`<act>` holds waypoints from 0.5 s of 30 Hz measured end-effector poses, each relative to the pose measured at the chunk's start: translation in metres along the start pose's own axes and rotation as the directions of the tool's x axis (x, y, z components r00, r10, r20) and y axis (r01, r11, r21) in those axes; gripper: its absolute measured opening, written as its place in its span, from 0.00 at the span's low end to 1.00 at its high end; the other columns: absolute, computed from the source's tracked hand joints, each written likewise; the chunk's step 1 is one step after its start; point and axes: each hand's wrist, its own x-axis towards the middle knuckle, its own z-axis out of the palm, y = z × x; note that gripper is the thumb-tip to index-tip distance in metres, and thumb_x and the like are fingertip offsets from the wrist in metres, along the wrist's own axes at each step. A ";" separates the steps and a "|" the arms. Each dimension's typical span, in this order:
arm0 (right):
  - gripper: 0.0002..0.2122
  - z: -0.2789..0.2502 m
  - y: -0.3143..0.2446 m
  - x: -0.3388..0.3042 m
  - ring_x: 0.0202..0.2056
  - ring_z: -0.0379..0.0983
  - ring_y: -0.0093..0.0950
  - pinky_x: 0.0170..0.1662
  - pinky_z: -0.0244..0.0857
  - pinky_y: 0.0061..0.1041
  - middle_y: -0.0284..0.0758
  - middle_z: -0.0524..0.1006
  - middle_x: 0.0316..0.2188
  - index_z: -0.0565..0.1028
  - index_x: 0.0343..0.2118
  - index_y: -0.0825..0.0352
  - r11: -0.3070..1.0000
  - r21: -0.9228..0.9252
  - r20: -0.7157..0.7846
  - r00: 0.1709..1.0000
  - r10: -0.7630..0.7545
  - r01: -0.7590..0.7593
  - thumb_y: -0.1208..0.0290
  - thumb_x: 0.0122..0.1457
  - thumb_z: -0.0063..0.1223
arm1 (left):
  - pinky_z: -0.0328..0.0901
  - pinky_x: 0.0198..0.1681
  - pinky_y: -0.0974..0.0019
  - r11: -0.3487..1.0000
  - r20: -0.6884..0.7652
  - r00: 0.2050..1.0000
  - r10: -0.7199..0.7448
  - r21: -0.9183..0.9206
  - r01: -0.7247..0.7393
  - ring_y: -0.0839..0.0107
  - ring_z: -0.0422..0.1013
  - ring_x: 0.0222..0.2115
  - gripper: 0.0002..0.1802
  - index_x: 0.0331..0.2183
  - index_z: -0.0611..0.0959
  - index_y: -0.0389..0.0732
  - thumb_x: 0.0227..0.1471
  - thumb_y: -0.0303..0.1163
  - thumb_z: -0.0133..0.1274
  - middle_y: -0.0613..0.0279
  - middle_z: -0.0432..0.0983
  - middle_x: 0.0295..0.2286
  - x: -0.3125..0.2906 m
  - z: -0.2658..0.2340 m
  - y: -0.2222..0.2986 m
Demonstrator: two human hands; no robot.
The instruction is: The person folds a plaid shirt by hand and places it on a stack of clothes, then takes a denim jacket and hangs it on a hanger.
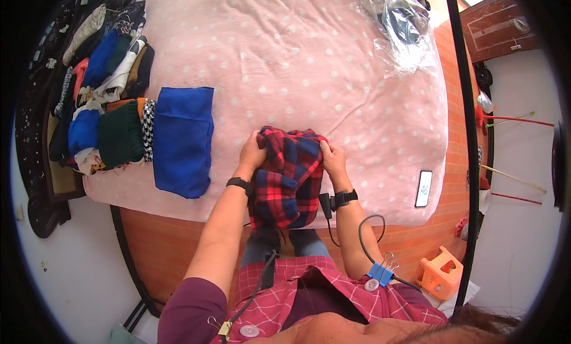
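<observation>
Between my two hands is a red and navy plaid garment, partly folded, held up at its far corners over the near edge of the bed. My left hand grips its left side, the fingers partly hidden in the cloth. On the other side my right hand pinches the upper right corner, thumb on top. The lower part of the plaid cloth hangs toward my knees. To the left lies a folded blue cloth, flat on the pink dotted bedspread.
Several folded clothes are stacked at the left, beside a dark green folded garment. A phone rests near the right edge. Clear plastic bags lie at the far right. An orange stool stands on the floor beside a black pole.
</observation>
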 end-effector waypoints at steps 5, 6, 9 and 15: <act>0.15 0.001 -0.021 -0.013 0.17 0.65 0.16 0.21 0.61 0.19 0.27 0.73 0.16 0.76 0.22 0.68 0.954 0.183 0.126 0.968 0.216 -0.237 0.61 0.58 0.59 | 0.65 0.50 0.53 0.988 -0.007 0.993 0.114 0.101 -0.113 0.46 0.67 0.50 0.34 0.54 0.70 0.45 0.43 0.36 0.59 0.45 0.70 0.49 -0.018 -0.044 0.028; 0.15 0.001 -0.026 -0.013 0.17 0.65 0.16 0.21 0.61 0.19 0.27 0.73 0.17 0.76 0.23 0.68 0.950 0.175 0.155 0.960 0.234 -0.260 0.61 0.58 0.59 | 0.65 0.50 0.52 0.983 0.002 0.995 0.101 0.157 -0.100 0.46 0.66 0.50 0.35 0.55 0.70 0.45 0.43 0.35 0.59 0.45 0.69 0.50 -0.021 -0.056 0.037; 0.12 0.000 -0.035 -0.009 0.16 0.67 0.18 0.20 0.62 0.20 0.29 0.74 0.16 0.74 0.21 0.68 0.937 0.167 0.181 0.944 0.276 -0.306 0.66 0.55 0.58 | 0.60 0.56 0.57 0.880 0.104 0.903 0.417 0.201 -0.430 0.49 0.63 0.54 0.36 0.56 0.71 0.44 0.41 0.22 0.55 0.50 0.66 0.52 -0.017 -0.086 0.067; 0.09 0.001 -0.020 -0.005 0.14 0.65 0.19 0.15 0.57 0.18 0.29 0.71 0.16 0.71 0.23 0.65 0.928 0.209 0.169 0.946 0.277 -0.309 0.68 0.56 0.55 | 0.65 0.51 0.58 0.837 0.551 0.729 0.406 0.096 -0.538 0.52 0.68 0.48 0.28 0.47 0.80 0.46 0.41 0.16 0.50 0.53 0.73 0.44 0.021 -0.078 0.103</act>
